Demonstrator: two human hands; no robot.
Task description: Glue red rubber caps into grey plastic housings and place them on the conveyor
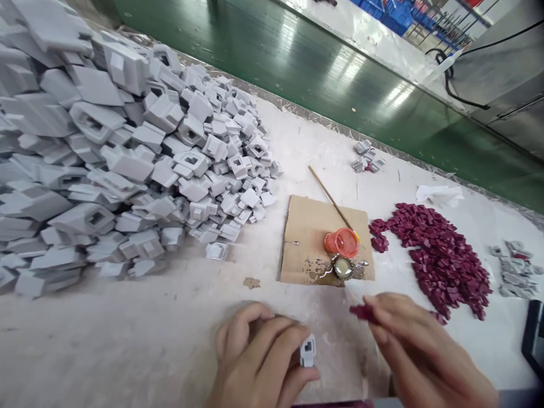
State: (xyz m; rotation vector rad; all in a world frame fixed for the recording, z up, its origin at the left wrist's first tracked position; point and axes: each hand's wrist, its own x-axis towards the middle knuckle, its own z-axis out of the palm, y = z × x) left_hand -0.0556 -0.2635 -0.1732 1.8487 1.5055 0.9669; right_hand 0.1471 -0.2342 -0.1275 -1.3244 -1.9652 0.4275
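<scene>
My left hand (263, 362) is closed around a grey plastic housing (308, 351), whose square opening faces right; the fingers hide the rest of it. To the right, my right hand (419, 345) pinches a small dark red plastic piece (361, 311) between thumb and fingers, its tip pointing left toward the housing. The two parts are apart. Just beyond the hands lies a piece of cardboard (304, 221). On it sit an orange-red cup (341, 242) and a small round cap (343, 267) with wet, shiny spots around it. A thin stick (331, 198) leans near the cup.
A large heap of grey housings (140, 164) fills the left side. Dark red pieces (446, 255) are piled at right, near grey parts (516, 269) and white tissue (440, 194). More grey parts (368, 157) lie by the green belt (297, 62) along the back.
</scene>
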